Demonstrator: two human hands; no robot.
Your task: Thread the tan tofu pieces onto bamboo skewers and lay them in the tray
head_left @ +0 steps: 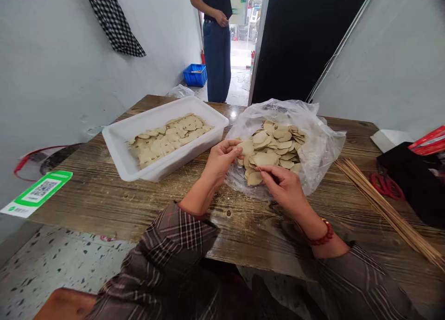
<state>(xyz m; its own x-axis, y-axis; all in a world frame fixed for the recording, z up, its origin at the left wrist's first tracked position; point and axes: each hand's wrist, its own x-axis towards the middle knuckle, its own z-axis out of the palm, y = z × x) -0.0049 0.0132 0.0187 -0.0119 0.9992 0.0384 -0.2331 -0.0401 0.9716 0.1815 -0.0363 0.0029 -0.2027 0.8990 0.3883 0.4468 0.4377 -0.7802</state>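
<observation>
My left hand (221,161) is closed on a thin beige slice (246,148), pinched between thumb and fingers over the near left side of a clear plastic bag (321,141). More oval beige slices (283,144) lie heaped in the open bag. Beside them, my right hand (285,189) pinches a thin wooden skewer (256,166), mostly hidden by the fingers and the slices. To the left stands a white plastic tub (167,165), where rows of skewered beige slices (170,139) lie flat.
A bundle of wooden skewers (385,209) lies at the table's right, near red-handled scissors (385,185) and a black bag (403,172). A green QR card (40,192) is at the left edge. Beyond the table stand a person (217,47) and a blue crate (195,75).
</observation>
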